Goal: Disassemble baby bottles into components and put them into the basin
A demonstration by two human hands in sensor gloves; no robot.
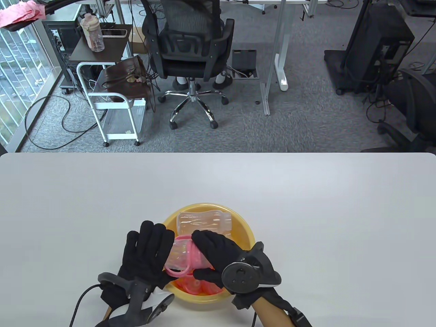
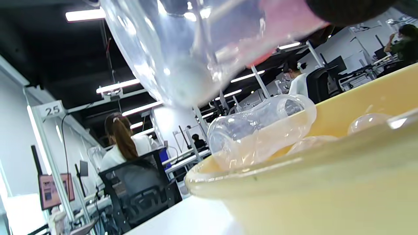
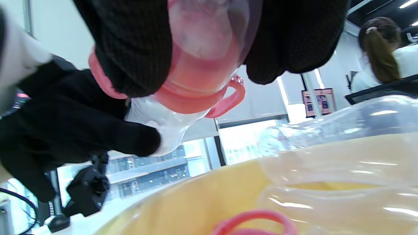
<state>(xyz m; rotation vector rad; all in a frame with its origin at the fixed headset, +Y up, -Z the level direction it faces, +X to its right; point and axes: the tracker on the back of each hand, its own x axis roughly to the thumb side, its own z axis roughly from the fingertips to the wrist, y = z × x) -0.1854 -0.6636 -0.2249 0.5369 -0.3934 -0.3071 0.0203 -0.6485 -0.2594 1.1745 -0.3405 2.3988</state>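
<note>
Over the near-left rim of the yellow basin [image 1: 247,235] a baby bottle [image 1: 180,255] lies on its side between both hands. My left hand [image 1: 153,245] holds its clear body [image 2: 183,49]. My right hand [image 1: 204,253] is curled round the pink handled collar [image 3: 196,88] and the clear cap [image 3: 209,29] at its top, the gloved fingers [image 3: 130,49] on either side. A bare clear bottle body [image 1: 204,221] lies at the basin's far side. Pink parts [image 1: 201,286] lie at the basin's near side, partly hidden under my right hand.
The white table [image 1: 306,204] stretches wide to the right, left and behind the basin. An office chair [image 1: 190,44] and a white cart [image 1: 112,102] stand on the floor beyond the far edge. People sit at desks in the wrist views' background.
</note>
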